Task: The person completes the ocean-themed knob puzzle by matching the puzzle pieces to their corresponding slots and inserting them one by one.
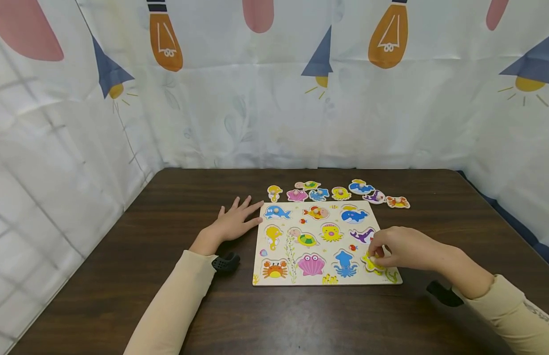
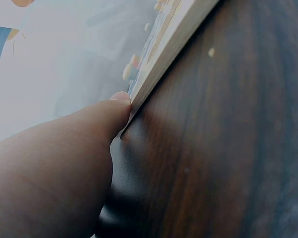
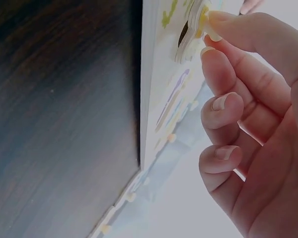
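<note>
A wooden peg puzzle board (image 1: 280, 251) with sea-animal pictures lies on the table. At its lower right, my right hand (image 1: 405, 249) pinches a yellow star puzzle piece (image 1: 371, 265) between thumb and forefinger. In the right wrist view the star piece (image 3: 197, 30) stands tilted, one edge raised off the board; its other side is hidden. My left hand (image 1: 232, 222) spreads its fingers at the board's upper left, and its thumb (image 2: 120, 101) touches the board's side edge. A knobbed dolphin piece (image 1: 277, 212) and a knobbed fish piece (image 1: 316, 212) sit in the top row.
Several loose knobbed pieces lie beyond the board's far edge, among them a seahorse (image 1: 274, 193), a pink shell (image 1: 297, 195), an octopus (image 1: 341, 194), a whale (image 1: 360, 187) and a crab (image 1: 397, 202). A printed curtain (image 1: 274, 113) hangs behind the dark wooden table (image 1: 167, 207).
</note>
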Demonstrator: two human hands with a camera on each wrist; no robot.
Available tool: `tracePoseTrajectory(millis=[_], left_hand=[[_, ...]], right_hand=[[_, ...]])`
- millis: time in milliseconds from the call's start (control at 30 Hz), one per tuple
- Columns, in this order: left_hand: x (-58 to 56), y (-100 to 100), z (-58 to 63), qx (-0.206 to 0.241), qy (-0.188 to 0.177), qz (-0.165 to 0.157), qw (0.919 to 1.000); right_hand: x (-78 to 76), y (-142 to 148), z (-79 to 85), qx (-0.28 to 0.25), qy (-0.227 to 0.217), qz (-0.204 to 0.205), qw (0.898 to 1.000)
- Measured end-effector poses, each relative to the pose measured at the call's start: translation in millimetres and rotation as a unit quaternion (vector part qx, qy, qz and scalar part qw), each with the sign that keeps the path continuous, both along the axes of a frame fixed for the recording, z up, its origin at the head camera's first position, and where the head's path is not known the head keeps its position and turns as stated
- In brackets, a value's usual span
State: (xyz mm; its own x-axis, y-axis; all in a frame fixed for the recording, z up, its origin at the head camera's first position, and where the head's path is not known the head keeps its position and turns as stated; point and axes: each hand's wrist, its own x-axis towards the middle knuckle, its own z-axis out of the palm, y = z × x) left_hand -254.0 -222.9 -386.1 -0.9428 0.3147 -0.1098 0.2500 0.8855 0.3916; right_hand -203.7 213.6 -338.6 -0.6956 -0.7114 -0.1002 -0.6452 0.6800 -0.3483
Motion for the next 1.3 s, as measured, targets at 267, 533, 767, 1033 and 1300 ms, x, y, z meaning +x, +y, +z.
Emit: tracePoseTrajectory(millis=[267, 533, 767, 1033, 1300], left_hand=[[0.0, -0.3, -0.7, 0.0, 0.003, 0.0, 1.0], [-1.0, -1.3, -2.5, 0.0, 0.001, -0.001, 1.0], [-1.5, -1.5, -2.9, 0.002, -0.002, -0.001, 1.0], [-2.1, -1.4, -2.1, 0.003, -0.003, -0.002, 1.0], [-1.3, -0.8, -1.6, 0.001, -0.004, 0.001, 1.0]], right_hand=[[0.8, 0.6, 2.7, 0.006, -0.015, -0.011, 1.0], [1.4, 3.1, 2.0, 0.005, -0.022, -0.016, 1.0], [1.8, 3.6, 0.3, -0.003, -0.013, 0.001, 1.0], [0.9, 3.7, -0.7, -0.001, -0.008, -0.008, 1.0], [1.1, 3.9, -1.1, -0.001, -0.007, -0.012, 1.0]])
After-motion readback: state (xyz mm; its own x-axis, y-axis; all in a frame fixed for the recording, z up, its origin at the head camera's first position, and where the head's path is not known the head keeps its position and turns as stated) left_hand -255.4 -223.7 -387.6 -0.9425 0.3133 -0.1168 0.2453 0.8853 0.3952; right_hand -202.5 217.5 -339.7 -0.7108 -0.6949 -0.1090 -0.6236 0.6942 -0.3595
